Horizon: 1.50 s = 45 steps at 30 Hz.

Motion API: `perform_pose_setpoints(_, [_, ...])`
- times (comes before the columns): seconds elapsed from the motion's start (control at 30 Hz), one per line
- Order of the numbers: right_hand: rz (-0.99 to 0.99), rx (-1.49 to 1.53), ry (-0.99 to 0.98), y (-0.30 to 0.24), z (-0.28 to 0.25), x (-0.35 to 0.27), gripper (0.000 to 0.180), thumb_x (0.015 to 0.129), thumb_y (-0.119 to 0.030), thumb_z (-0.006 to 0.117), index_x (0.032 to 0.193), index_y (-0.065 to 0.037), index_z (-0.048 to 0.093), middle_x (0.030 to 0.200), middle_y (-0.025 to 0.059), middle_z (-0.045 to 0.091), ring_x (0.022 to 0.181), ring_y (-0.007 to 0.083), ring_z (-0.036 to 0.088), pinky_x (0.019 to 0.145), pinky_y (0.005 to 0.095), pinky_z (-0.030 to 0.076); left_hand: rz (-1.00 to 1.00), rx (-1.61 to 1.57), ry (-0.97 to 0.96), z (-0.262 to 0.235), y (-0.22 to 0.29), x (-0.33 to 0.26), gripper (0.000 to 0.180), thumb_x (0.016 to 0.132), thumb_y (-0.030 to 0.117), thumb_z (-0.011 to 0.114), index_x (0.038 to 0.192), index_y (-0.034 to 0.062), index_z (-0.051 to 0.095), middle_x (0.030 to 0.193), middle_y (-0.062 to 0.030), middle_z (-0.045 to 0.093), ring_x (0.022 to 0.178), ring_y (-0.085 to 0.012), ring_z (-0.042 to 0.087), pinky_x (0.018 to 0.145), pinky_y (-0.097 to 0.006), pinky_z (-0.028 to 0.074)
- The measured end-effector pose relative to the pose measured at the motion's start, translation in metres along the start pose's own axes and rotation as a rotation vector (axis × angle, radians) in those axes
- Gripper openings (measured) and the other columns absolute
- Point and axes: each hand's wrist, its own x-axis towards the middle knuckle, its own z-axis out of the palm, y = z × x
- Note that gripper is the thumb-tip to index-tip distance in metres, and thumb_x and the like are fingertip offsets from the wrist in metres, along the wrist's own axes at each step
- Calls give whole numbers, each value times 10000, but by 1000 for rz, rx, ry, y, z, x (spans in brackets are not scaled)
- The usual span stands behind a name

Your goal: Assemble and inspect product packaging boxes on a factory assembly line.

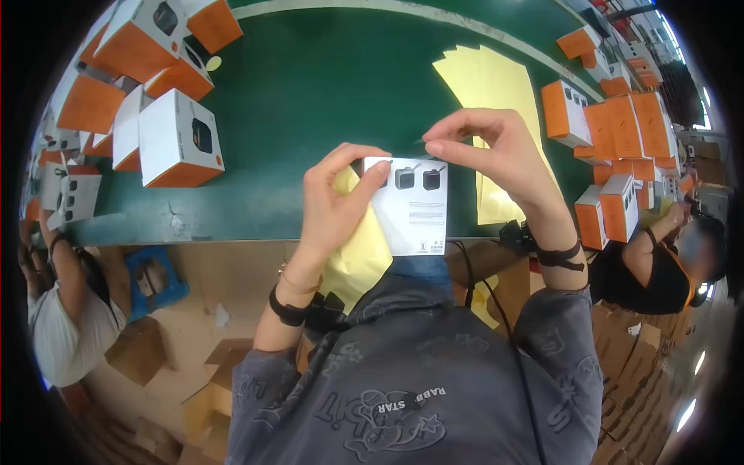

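A small white box [418, 213] with pictures of a dark device stands up in front of me at the near edge of the green table. My left hand [337, 198] is closed on its left side, thumb on the upper corner. Between that palm and the box hangs a bent yellow sheet [360, 260]. Just above the box's upper right corner, my right hand [496, 147] pinches thumb and forefinger on something tiny and thin, too small to name. Beneath and beside the right hand lie several overlapping yellow sheets [496, 81].
White-and-orange boxes [182, 139] are piled at the left of the green table [325, 77]. More orange-and-white boxes [620, 128] stand at the right. One person [70, 318] is at the far left, another [659, 263] at the right. Cardboard cartons [209, 395] sit below.
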Motion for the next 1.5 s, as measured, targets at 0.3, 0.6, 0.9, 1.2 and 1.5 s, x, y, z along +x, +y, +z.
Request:
perform_pose_setpoints(0.3, [-209,-158,4,13,2,7,129,881,-114,834,984,-38,818,982,38,747,894,118,639,848,269,488,-33,-72,56,4,-4,2,131,929,49,766,1050,-1,772,940,-46,721,882,-107,636,800,-267,501])
perform_pose_setpoints(0.6, [-29,-101,3,5,0,2,120,882,-92,829,991,-42,819,1042,48,762,955,144,671,914,293,496,21,10,29,1,-5,1,143,971,39,733,1098,-15,772,1013,-42,749,892,-70,655,780,-215,515])
perform_pose_setpoints(0.9, [-545,-577,190,8,5,3,156,794,-91,852,940,-131,812,1057,8,757,1055,248,677,980,385,493,19,-15,31,2,-3,2,145,967,41,734,1095,-12,773,1007,-39,746,877,-70,651,772,-215,510])
perform_pose_setpoints(1.2, [-641,-708,270,2,9,0,139,798,-99,857,928,-134,823,959,6,774,1104,249,680,1031,416,451,17,-27,29,2,-3,2,142,969,47,731,1089,-16,771,1001,-40,747,876,-68,651,776,-214,514])
perform_pose_setpoints(1.5, [64,27,-61,7,0,10,149,894,-126,830,1000,-23,813,968,54,780,966,129,694,914,283,509,-17,-30,23,1,-7,2,139,970,53,746,1088,-16,771,1016,-45,754,902,-74,666,780,-221,526])
